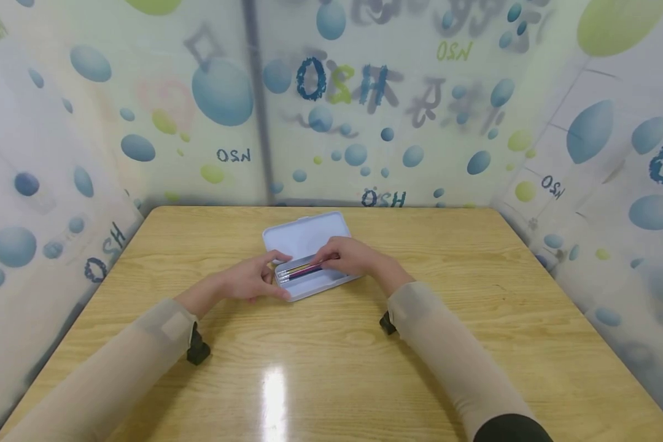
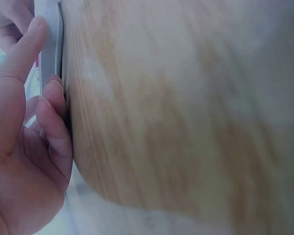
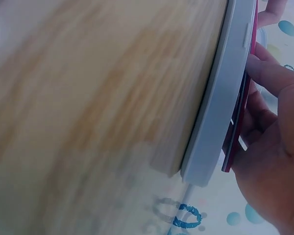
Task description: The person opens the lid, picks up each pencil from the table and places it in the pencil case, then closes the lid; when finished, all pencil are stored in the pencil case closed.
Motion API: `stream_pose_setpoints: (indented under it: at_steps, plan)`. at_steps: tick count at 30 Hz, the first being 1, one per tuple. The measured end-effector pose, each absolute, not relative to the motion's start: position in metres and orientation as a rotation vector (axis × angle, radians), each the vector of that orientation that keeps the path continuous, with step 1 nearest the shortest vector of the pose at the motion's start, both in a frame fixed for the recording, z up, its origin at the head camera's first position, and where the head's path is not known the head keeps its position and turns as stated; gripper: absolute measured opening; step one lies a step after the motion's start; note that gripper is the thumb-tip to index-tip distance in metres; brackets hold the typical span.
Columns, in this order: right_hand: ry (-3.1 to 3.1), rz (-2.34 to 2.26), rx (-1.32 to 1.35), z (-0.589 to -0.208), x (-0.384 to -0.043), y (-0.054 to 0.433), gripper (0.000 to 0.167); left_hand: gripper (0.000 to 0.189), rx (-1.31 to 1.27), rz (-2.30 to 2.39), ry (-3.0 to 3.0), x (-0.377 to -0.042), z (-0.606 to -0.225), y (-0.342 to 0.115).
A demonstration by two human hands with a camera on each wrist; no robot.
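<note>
A pale blue-white pencil case (image 1: 323, 287) lies open on the table, its lid (image 1: 304, 236) folded back on the far side. Several pencils (image 1: 295, 271) with silvery ends lie together in the tray, a yellowish one and a reddish one among them. My left hand (image 1: 248, 279) grips the left end of the case, thumb at the near edge and fingers toward the hinge. With thumb and fingers my right hand (image 1: 347, 255) pinches the pencils near their right part. In the right wrist view, a red pencil (image 3: 240, 128) and a dark one stick out at a slant above the case wall (image 3: 210, 117).
The wooden table (image 1: 320, 350) carries the case near its far edge. Behind and at both sides hang curtains (image 1: 331, 159) printed with blue and green drops. A dark wrist device (image 1: 197, 350) sits under the left sleeve's cuff.
</note>
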State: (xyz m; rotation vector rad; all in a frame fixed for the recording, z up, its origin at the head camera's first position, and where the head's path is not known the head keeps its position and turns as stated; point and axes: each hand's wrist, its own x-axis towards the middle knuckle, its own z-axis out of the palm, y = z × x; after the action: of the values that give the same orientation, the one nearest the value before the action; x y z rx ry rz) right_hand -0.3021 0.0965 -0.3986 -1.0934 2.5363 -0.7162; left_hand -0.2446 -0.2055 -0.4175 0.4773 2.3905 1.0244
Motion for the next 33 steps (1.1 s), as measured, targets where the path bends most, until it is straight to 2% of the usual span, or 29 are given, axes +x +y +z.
stream_pose_setpoints:
  at_steps: [17, 30, 33]
  plan:
    - [2.549, -0.733, -1.04, -0.398, -0.3, 0.104, 0.025, 0.097, 0.475, 1.032, 2.386, -0.245, -0.419, -0.2]
    - [2.67, -0.946, -0.837, -0.385, -0.294, 0.143, 0.024, 0.1, 0.514, 1.04, 2.395, -0.243, -0.415, -0.205]
    - [2.689, -0.993, -0.781, -0.384, -0.297, 0.155, 0.025, 0.095, 0.512, 1.111, 2.382, -0.241, -0.412, -0.211]
